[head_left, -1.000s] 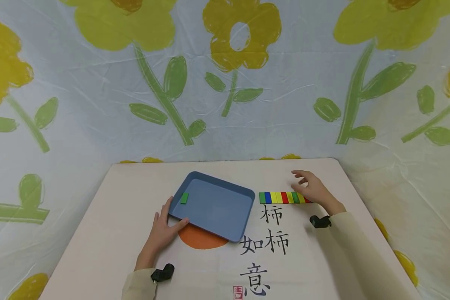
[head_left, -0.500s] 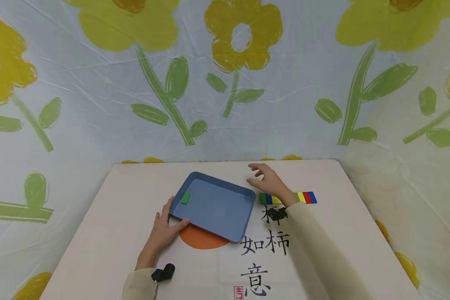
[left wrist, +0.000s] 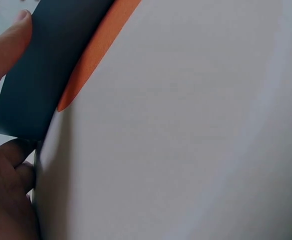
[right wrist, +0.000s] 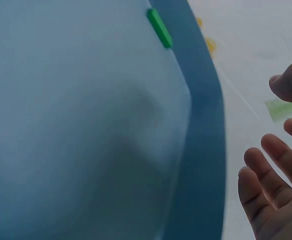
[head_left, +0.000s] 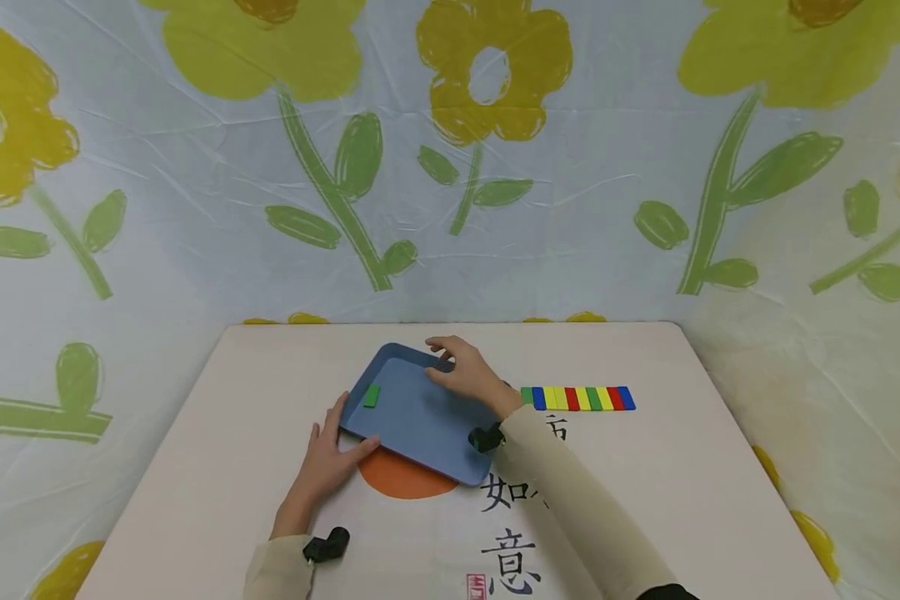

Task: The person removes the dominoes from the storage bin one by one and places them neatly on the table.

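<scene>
A blue rectangular tray (head_left: pixel 405 417) lies at a slant on the table, its near edge over a printed orange shape. My left hand (head_left: pixel 326 461) holds its left corner, thumb at the near side and fingers along the left side. Over the tray's right half hovers my right hand (head_left: pixel 465 372), fingers loosely bent and apart; the right wrist view finds nothing between thumb and fingers. One small green block (right wrist: pixel 159 28) rests inside the tray by its left wall. Right of the tray, narrow blocks (head_left: pixel 581 398) in green, blue, yellow and red stand side by side in a row.
Black brushed characters (head_left: pixel 512 560) and a red seal mark are printed on the pale tabletop (head_left: pixel 195 467). A cloth with yellow flowers (head_left: pixel 495 75) hangs behind and at both sides. Black wrist cameras (head_left: pixel 327 546) sit at the cuffs.
My right hand has swept left from the right end of the block row to above the tray, uncovering most of the row. The left hand and tray have stayed put.
</scene>
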`<action>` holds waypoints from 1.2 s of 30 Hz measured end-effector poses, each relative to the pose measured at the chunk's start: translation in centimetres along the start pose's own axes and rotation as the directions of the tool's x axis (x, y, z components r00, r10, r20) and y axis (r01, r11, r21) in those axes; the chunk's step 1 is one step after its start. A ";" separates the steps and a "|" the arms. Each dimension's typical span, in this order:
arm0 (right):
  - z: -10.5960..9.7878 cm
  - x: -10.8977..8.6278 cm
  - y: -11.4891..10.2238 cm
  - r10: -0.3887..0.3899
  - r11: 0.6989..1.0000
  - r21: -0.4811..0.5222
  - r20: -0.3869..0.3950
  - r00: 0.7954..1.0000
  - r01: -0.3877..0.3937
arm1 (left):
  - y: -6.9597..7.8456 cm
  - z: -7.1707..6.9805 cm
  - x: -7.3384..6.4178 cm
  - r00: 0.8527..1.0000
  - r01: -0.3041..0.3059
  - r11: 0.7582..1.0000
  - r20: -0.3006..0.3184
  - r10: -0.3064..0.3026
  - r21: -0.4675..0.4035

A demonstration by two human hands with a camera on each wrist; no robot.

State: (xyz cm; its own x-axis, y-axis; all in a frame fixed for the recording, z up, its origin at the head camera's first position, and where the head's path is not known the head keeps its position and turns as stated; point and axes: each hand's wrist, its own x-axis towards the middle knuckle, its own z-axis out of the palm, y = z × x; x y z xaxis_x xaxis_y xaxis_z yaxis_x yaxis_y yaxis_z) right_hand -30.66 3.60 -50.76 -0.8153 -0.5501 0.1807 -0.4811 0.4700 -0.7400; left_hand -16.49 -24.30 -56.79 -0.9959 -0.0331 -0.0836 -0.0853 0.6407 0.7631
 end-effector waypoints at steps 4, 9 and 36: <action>1.6 0.8 -0.5 0.010 1.000 0.015 0.056 0.998 -0.010 | 0.2 0.0 0.1 1.000 -0.001 1.000 -0.004 0.001 -0.001; 3.2 1.3 -0.9 0.004 1.000 -0.013 0.109 0.994 -0.003 | 0.3 0.0 0.2 1.000 0.009 1.000 -0.002 -0.009 -0.005; 8.7 2.6 -2.0 0.048 0.972 -0.235 0.199 0.979 0.000 | 0.0 0.1 0.0 1.000 0.016 1.000 -0.009 -0.016 0.004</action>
State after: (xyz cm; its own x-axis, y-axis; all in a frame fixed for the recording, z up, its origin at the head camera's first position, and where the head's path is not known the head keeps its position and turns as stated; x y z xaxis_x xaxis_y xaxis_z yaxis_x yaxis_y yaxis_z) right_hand -29.02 -4.79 -54.45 -0.7574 -0.6529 0.0126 -0.5430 0.6190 -0.5675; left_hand -16.48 -24.27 -56.84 -0.9947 -0.0497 -0.0902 -0.1010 0.6433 0.7589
